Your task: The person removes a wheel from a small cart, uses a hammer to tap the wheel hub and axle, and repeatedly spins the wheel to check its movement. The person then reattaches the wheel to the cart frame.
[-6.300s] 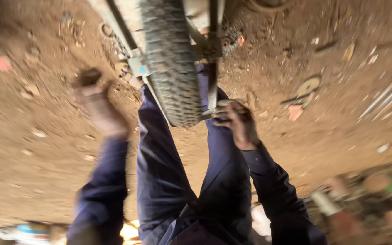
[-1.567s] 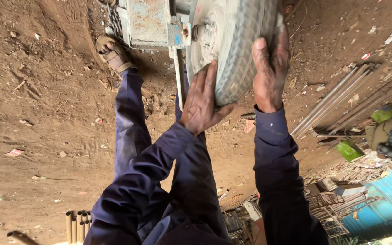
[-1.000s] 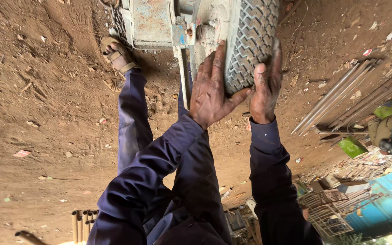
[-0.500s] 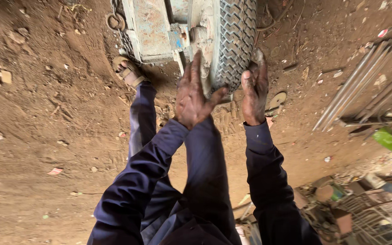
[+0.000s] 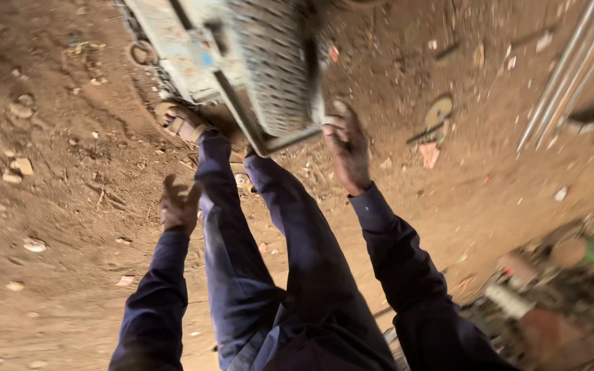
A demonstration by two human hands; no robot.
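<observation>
Reddish dirt ground (image 5: 70, 227), strewn with stones and scraps, fills the head view, with metal rods (image 5: 565, 75) lying at the upper right. Ahead of the person's legs, a treaded tyre (image 5: 269, 62) on a pale metal machine frame (image 5: 173, 48) runs its long axis away from the body. The right hand (image 5: 346, 148) is the nearer one, its grip touching the frame's near corner beside the tyre, fingers loosely curled; the left hand (image 5: 179, 206) hangs well apart, half open and holding nothing.

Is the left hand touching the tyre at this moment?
Apart. The head view shows the left hand hanging over bare dirt ground, well clear of the tyre, with one trouser leg between them. It holds nothing.
</observation>
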